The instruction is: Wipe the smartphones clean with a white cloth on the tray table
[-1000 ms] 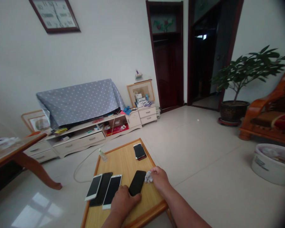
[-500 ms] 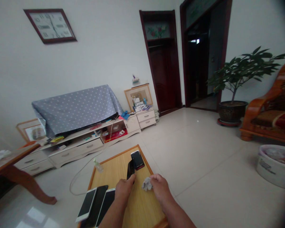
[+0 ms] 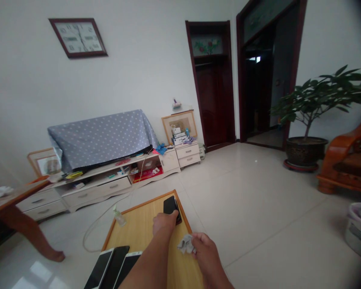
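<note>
My left hand (image 3: 165,222) is closed on a black smartphone (image 3: 169,204), with the thumb on its near end. The phone lies over or against another phone (image 3: 179,219) with a reddish edge, mostly covered, at the far right corner of the wooden table (image 3: 147,210). Whether the held phone rests fully on it I cannot tell. Near the table's right edge, my right hand (image 3: 205,245) pinches a crumpled grey cloth (image 3: 185,244). At the near left lie a white-framed phone (image 3: 100,268), a black phone (image 3: 116,263) and another white-framed phone (image 3: 128,265), partly behind my left forearm.
A small clear bottle (image 3: 119,217) with a pale green top stands at the table's left edge. Beyond are a low white cabinet (image 3: 108,188) and a cable on the floor. To the right stand a white bucket (image 3: 359,230), a potted plant (image 3: 305,154) and a wooden chair (image 3: 345,160).
My left hand has moved forward with the black phone, bringing it over the phone at the far corner. The right hand stays near the right edge with the cloth. The view has shifted slightly.
</note>
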`<state>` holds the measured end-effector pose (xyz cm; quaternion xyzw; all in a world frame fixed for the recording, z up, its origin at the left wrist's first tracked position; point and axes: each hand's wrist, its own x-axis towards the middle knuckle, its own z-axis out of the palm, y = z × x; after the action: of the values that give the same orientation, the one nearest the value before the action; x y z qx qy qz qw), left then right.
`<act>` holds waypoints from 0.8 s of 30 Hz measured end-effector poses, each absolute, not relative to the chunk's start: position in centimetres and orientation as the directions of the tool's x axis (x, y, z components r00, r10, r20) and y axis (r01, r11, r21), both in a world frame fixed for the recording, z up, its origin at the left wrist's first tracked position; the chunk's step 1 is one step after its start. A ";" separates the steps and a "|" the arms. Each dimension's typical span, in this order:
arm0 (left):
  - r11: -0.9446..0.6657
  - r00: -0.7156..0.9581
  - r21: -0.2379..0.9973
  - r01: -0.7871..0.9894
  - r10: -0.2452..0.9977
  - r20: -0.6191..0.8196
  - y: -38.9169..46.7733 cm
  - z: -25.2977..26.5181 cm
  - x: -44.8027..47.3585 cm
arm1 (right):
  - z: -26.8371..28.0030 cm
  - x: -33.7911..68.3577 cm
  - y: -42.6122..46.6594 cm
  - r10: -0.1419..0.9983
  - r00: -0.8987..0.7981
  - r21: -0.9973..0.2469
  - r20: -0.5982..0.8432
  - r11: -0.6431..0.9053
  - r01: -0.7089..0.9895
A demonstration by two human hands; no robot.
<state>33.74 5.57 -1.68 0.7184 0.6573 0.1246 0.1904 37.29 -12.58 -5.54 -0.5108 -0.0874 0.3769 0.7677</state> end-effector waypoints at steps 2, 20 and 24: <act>-0.053 0.089 0.439 0.897 0.994 -0.062 6.0 -2.1 34.2 | -5.9 37.4 -12.3 0.678 0.687 -0.837 -0.261 0.196 -0.511; -0.078 0.086 0.376 0.923 0.996 -0.005 7.1 -5.2 35.1 | -6.5 38.3 -11.9 0.608 0.671 -0.684 -0.425 0.269 -0.678; -0.108 0.094 0.347 0.932 0.994 0.056 6.7 -5.0 35.1 | -6.3 38.3 -11.9 0.609 0.677 -0.682 -0.413 0.286 -0.673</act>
<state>35.13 6.67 -5.02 0.7313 0.6583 0.1391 0.1119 38.35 -11.90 -6.25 -0.4439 0.0362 0.4000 0.8010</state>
